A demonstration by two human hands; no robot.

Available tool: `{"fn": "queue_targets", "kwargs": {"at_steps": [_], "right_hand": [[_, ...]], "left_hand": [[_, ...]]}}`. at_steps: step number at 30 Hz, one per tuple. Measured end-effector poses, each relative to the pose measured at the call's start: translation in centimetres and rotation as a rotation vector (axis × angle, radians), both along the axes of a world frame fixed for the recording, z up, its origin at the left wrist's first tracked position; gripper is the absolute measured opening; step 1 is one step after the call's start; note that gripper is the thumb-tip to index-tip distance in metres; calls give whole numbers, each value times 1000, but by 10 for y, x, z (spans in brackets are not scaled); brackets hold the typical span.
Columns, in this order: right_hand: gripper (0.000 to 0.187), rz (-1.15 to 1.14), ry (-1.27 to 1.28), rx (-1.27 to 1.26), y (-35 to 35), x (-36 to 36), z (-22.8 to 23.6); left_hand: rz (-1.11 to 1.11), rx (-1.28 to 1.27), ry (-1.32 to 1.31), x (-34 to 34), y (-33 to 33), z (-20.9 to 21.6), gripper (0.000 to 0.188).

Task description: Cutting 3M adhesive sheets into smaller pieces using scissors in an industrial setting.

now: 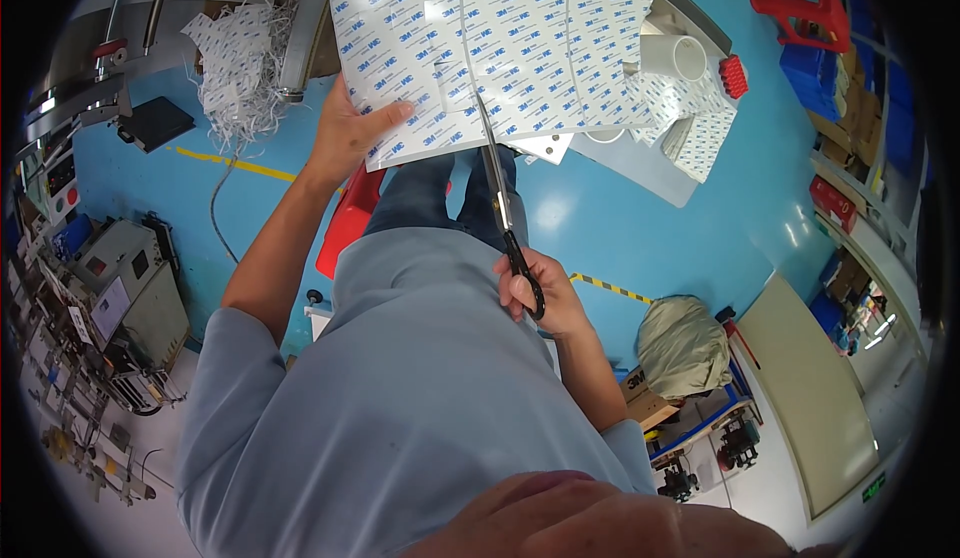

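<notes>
A wide white sheet (520,53) printed all over with small blue marks is held up in front of me. It has narrow pale seams running across it. My left hand (350,133) grips its near left part, thumb lying on top and the fingers hidden underneath. My right hand (545,293) is wrapped round the black handles of long scissors (502,208). Their metal blades point away from me and reach over the near edge of the sheet, in line with one seam. How far the blades are apart is hard to see.
Shredded white strips (245,73) hang in a bundle at far left. To the right, a white roll (675,57) and printed offcuts (705,138) lie on a work surface. A red stool (350,218) stands by my legs. A covered grey-green bundle (685,348) sits at right.
</notes>
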State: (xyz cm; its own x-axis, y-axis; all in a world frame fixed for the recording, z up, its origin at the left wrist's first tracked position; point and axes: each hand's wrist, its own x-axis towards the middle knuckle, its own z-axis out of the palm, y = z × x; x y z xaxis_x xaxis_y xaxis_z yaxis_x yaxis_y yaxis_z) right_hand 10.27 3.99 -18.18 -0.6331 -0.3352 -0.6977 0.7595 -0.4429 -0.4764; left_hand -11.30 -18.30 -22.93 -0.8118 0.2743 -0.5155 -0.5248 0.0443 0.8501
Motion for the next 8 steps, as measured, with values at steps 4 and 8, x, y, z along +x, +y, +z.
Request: {"fn": "queue_targets", "kwargs": {"at_steps": [4, 8], "right_hand": [[32, 1, 8, -34, -2, -3, -2], [32, 9, 3, -48, -5, -11, -1]], "left_hand": [[-2, 2, 14, 1, -2, 3, 59], [-36, -66, 40, -1, -8, 2, 61]]}}
